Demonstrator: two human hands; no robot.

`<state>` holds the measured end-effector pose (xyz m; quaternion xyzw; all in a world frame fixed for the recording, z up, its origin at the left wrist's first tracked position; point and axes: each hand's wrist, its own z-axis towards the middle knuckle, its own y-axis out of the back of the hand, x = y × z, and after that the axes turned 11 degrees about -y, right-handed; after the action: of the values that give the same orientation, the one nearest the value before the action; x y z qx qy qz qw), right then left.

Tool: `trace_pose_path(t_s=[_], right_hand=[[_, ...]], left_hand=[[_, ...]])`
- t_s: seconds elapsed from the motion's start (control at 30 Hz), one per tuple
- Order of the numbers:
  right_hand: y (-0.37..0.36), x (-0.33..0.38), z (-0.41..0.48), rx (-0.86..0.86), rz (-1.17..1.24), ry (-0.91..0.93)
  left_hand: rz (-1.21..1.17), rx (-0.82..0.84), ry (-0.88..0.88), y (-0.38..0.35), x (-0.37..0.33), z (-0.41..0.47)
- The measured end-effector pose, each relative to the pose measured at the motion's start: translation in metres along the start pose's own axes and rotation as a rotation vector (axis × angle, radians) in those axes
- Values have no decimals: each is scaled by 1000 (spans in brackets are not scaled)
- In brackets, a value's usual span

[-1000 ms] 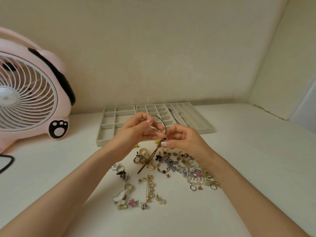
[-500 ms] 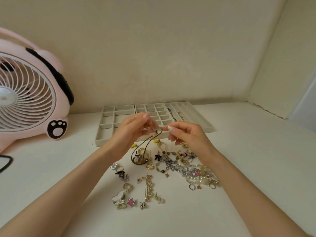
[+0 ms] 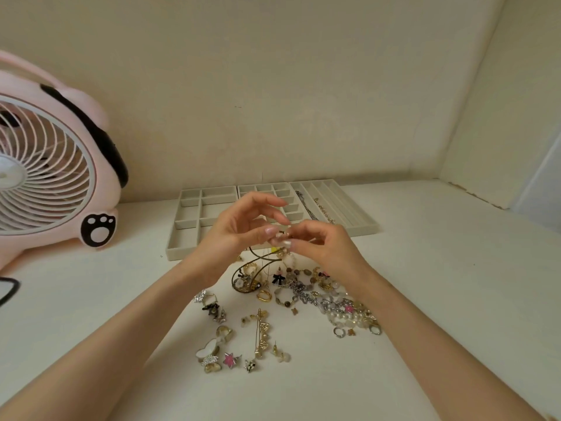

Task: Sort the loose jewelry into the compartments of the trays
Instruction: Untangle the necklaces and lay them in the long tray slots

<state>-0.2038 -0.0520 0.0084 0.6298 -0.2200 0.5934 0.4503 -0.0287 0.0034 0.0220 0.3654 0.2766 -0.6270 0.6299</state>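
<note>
A pile of loose jewelry point(image 3: 303, 294) lies on the white table: rings, earrings, beads, a gold pin. Above it, my left hand point(image 3: 243, 232) and my right hand point(image 3: 321, 247) meet fingertip to fingertip and pinch the ends of a thin dark-gold cord necklace point(image 3: 258, 265). Its loop hangs down and curls onto the pile. Behind the hands stand three grey trays: a left tray point(image 3: 188, 220) with large compartments, a middle tray point(image 3: 282, 196) with small ones, partly hidden, and a right tray point(image 3: 349, 208) with long slots holding two chains.
A pink fan point(image 3: 51, 165) stands at the back left. A dark cable loop point(image 3: 7, 290) lies at the left edge. Walls close the back and right side. Bare table surface spreads to the right of the pile.
The hands have drawn together at the cord's ends, and they sit slightly lower. The cord's loop has dropped and now curls on the pile.
</note>
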Motion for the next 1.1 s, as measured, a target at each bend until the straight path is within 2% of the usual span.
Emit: trace_pose_path(t_s=[0.13, 0.23, 0.33, 0.43, 0.57, 0.67, 0.8, 1.1], right_hand=[[9, 5, -1, -27, 165, 25], [15, 7, 1, -44, 302, 20], [17, 8, 2, -53, 375, 19], [15, 7, 3, -55, 396, 25], [19, 6, 4, -85, 468, 36], [21, 7, 4, -67, 479, 51], [20, 7, 3, -86, 476, 42], [24, 5, 5, -133, 423, 23]], left_hand=[[59, -49, 61, 1, -3, 0], [127, -21, 146, 2, -3, -1], [416, 9, 177, 1, 2, -2], [751, 8, 80, -3, 9, -3], [657, -93, 152, 1, 13, -3], [423, -160, 239, 3, 13, -1], [169, -166, 291, -2, 6, -1], [262, -89, 283, -5, 5, -4]])
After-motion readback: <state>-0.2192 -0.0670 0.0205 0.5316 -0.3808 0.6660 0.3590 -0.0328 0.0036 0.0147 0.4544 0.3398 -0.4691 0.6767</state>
